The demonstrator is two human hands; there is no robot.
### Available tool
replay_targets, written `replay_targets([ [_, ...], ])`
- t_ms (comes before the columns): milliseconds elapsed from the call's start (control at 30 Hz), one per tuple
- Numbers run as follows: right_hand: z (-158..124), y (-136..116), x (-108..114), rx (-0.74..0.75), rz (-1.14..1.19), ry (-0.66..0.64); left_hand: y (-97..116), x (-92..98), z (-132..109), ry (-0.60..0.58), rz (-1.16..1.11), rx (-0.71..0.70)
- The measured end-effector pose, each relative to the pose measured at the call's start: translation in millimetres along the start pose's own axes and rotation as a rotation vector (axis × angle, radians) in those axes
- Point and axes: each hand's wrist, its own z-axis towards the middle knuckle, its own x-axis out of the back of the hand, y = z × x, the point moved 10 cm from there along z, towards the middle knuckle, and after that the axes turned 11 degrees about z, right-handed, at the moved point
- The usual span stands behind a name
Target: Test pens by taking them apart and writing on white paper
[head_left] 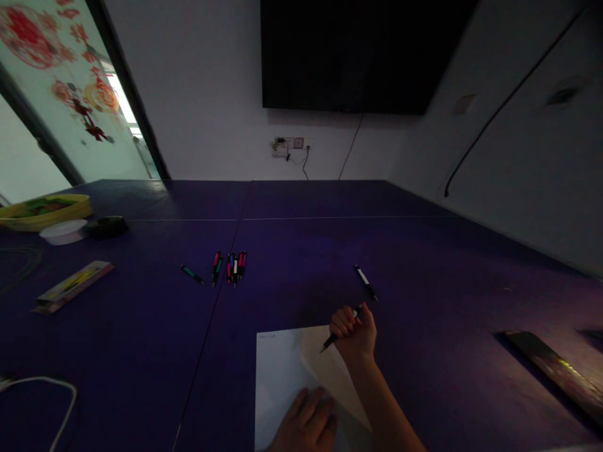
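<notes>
**Pen in the right fist, nib over the page**

From my end I have one view, the head camera. The right hand (pixel 354 333) has its fingers curled round a ballpoint pen (pixel 330 342), gripping it more in a fist than at the fingertips. The left hand (pixel 308 424) is laid palm-down on the white paper (pixel 273 376), fingers slightly apart, holding nothing that I can see. A line of small marks (pixel 267 336) sits in the paper's top left corner, too small for me to read.

My worries, as I judge them: that fist-like hold could let the pen wobble or twist, since little seems to steady it near the nib. The paper could skew if the left hand eased its weight while the right forearm dragged across the right-hand edge. The left fingers lie below the nib, so a downward stroke could run into them. Just beyond the right hand lies a white-barrelled pen (pixel 366 282); a forward bump from the knuckles could set it rolling over the purple table (pixel 424 351).

The held pen is above the upper part of the paper. Its long axis runs diagonally, the nib pointing down and left, towards the wearer, the back end rising up and right out of the curled fingers. Whether the nib touches the paper, I cannot tell.
</notes>
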Motion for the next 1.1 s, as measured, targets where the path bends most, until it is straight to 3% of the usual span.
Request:
replay_targets([
  [167, 0, 0, -1, -0.013, -0.011, -0.021, 4, -3.5, -2, -0.037, 0.003, -0.042],
  [500, 0, 4, 1, -0.016, 0.061, 0.032, 1, 5.3, 4, 0.018, -0.014, -0.032],
  [733, 1, 1, 4, 0.016, 0.086, 0.047, 3, -4.4, -4, -0.043, 0.003, -0.041],
  [933, 0, 0, -1, 0.034, 0.064, 0.019, 2, 3.1, 0, 0.013, 0.018, -0.055],
  [1100, 3, -1, -4, 0.071, 0.062, 0.042, 7, -7.9, -7, -0.083, 0.068, -0.115],
])
